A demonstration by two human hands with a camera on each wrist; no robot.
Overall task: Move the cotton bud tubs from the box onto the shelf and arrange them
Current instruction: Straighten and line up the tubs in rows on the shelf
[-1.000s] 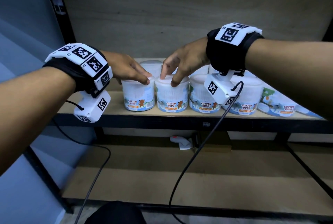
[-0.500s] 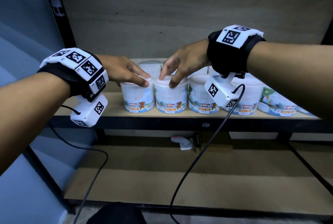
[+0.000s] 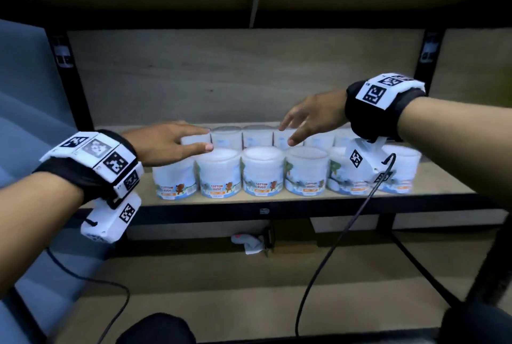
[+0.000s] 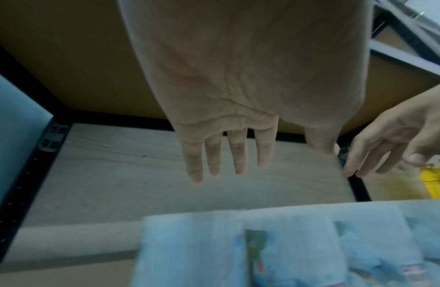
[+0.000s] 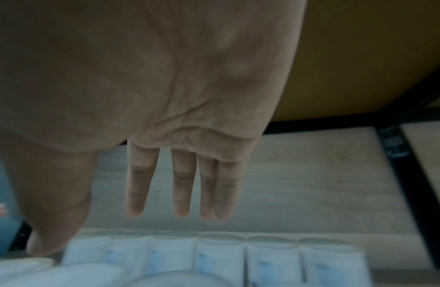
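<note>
Since half a second ago you have lifted both hands off the lids they were pressing, and more of the row shows at the right. Your left hand (image 3: pixel 169 144) now hovers palm down with straight, relaxed fingers (image 4: pixel 238 155) over the leftmost tubs, holding nothing; whether a fingertip grazes a lid cannot be told through the blur. Your right hand (image 3: pixel 313 119) hangs higher, at about two o'clock from the left one, fingers (image 5: pixel 182 186) spread and straight, clear of the tubs and empty. Below them, the small round white plastic cotton bud tubs (image 3: pixel 261 170) with blue cartoon labels stand upright in two rows on the pale wooden shelf board (image 3: pixel 443 186): a front row side by side along its front edge, and a back row (image 3: pixel 257 136) just behind, at twelve o'clock from the front one. Neighbouring tubs look to touch or nearly so. Black cables (image 3: pixel 340 233) trail from both white wrist-camera units (image 3: pixel 110 219) towards six o'clock, across the lower wooden shelf (image 3: pixel 249 288). A small white object (image 3: pixel 249 244) lies at the back of that lower shelf. At three o'clock in the left wrist view, something yellow (image 4: pixel 435 180) stands beyond the black metal upright (image 4: pixel 356 186).
</note>
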